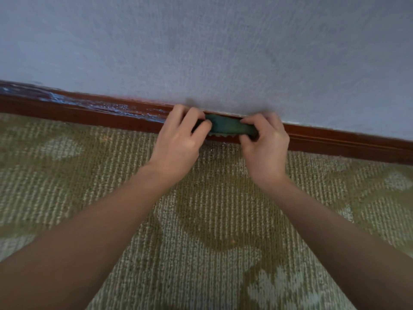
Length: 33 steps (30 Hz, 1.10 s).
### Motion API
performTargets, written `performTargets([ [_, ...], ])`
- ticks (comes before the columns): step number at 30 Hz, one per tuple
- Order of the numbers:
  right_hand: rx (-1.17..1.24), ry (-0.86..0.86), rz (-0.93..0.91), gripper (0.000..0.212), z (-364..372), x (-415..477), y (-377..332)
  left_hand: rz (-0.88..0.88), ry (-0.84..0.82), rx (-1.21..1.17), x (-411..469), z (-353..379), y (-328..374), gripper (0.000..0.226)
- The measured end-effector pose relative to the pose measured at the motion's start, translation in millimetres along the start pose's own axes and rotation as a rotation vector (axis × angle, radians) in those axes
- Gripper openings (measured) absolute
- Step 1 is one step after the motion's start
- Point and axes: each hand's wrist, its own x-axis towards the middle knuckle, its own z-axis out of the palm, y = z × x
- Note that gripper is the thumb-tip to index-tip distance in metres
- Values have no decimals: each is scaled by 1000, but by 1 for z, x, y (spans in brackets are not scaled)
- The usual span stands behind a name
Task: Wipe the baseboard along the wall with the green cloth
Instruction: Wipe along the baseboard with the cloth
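Carpet point(201, 231) nearest. Left hand point(178, 139), right hand point(266, 144) pinching ends of rolled green cloth point(228, 127) on baseboard point(335, 139), mid-frame. Risk: narrow roll missing lower face.

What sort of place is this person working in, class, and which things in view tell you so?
Probably a carpeted room indoors, at floor level. A patterned green carpet meets a dark wooden baseboard under a pale textured wall, and both hands hold a green cloth against the baseboard.

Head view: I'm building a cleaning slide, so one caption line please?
Left hand and right hand grip a green cloth at the brown baseboard above patterned carpet.
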Motion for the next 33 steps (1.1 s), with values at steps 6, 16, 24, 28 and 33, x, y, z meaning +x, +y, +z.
performTargets([
  [6,9,38,-2,28,19,-6,-17,51,-54,46,-10,-2,-12,14],
  [16,-7,38,-36,30,15,-5,-12,85,-39,43,-3,-4,-11,16],
  [24,-189,-158,-266,33,3,1,-20,-33,-7,32,-10,-4,-11,18],
  [28,-178,-118,-266,29,6,2,-21,-3,-21,15,-7,-5,-11,19],
  [33,-137,-161,-298,31,10,2,-23,9,-19,39,-11,-12,-21,17],
])
